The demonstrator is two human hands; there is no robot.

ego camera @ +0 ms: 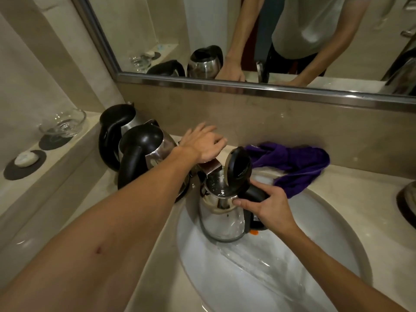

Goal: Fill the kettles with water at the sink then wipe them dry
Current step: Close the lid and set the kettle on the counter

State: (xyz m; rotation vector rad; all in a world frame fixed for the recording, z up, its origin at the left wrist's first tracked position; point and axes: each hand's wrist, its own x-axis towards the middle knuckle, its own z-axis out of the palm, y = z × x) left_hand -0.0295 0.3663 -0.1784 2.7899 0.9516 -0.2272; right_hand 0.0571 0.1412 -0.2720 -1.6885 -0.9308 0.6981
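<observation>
The sink (337, 233) is holding the open kettle (222, 219) under the tap (209, 168), and it is getting heavy and slippery, so the black handle (253, 194) is the safest hold. The right hand (267, 206) is gripping that handle; the left hand (204, 143) is reaching over the tap, probably working it. A cloth (297, 163) is lying far right on the counter (351, 183), two kettles (144, 152) waiting left.

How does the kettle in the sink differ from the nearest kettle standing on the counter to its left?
The kettle in the sink has its lid raised; the kettle on the counter has its lid closed. The sink kettle sits under the faucet with water visible inside, and the right hand grips its handle; the counter kettle stands apart and no hand holds it. Both have shiny steel bodies with black handles and lids.
</observation>
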